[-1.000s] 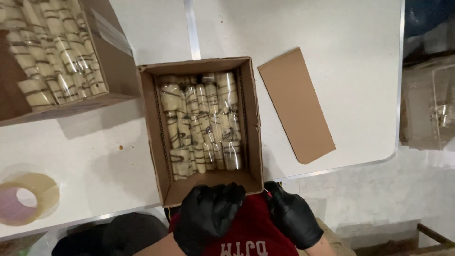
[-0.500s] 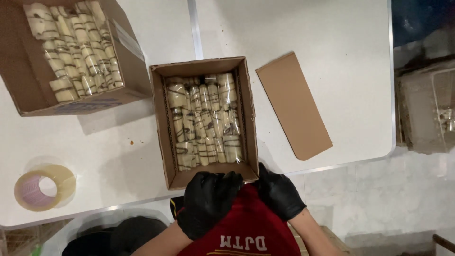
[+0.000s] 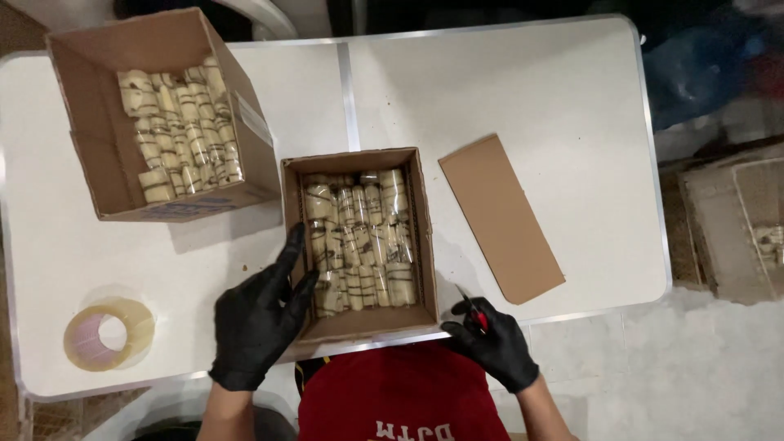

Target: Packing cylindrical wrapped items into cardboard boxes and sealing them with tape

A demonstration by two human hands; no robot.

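At the far left of the white counter (image 3: 523, 90) lay a roll of clear tape (image 3: 109, 333), flat and well apart from everything else, and behind it at the far corner stood a big open box (image 3: 163, 114) packed with wrapped, striped rolls. My left hand (image 3: 260, 318), in a black glove, lay spread open and flat against the left wall of the small box (image 3: 361, 245), fingers reaching up along its rim, holding nothing. That small box stood near the front edge of the counter, right before me, its top open and its inside filled tight with rows of the same wrapped rolls (image 3: 359, 241). I judged it fairly light for its bulk but soft in the walls, so it would take best a hand on each side, low down, instead of a pull on the thin rim; the clear wrappers inside looked slippery and the rolls easy to crush, so I would not press down on them. My right hand (image 3: 494, 343), also gloved, was pressed together around a small red-handled tool (image 3: 476, 314), seemingly a cutter, just beside the box's near right corner. Further right a loose strip of cardboard (image 3: 500, 216) lay flat on the counter, apart from the box.
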